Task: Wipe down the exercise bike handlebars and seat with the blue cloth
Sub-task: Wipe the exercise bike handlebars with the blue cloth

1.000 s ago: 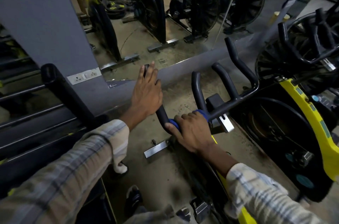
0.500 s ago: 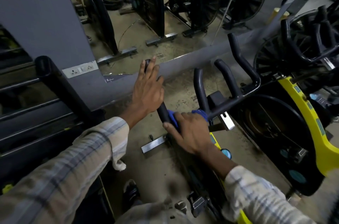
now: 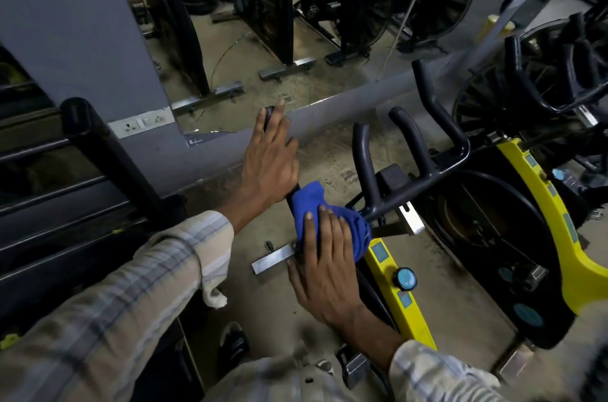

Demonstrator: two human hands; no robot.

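Note:
The exercise bike's black handlebars [image 3: 424,178] stand in front of me, with several prongs pointing away. My left hand [image 3: 269,164] rests on the leftmost prong [image 3: 269,112], fingers straight along it. The blue cloth [image 3: 309,201] is bunched over the crossbar where that prong bends. My right hand [image 3: 325,270] presses on the cloth from the near side, fingertips lying on top of it and thumb spread out to the left. Below are the bike's yellow frame [image 3: 391,286] and its blue knob [image 3: 406,279]. The seat is out of view.
A second yellow bike [image 3: 543,191] stands close on the right. A wall mirror [image 3: 296,23] ahead reflects more bikes. A black rack [image 3: 98,145] fills the left side, beside a wall socket [image 3: 141,122]. A metal foot bar [image 3: 273,262] lies on the floor.
My right hand has gone from gripping the crossbar to lying flatter on the cloth, and has drawn back. More of the cloth shows, bunched toward the left bend. My left hand has stayed put.

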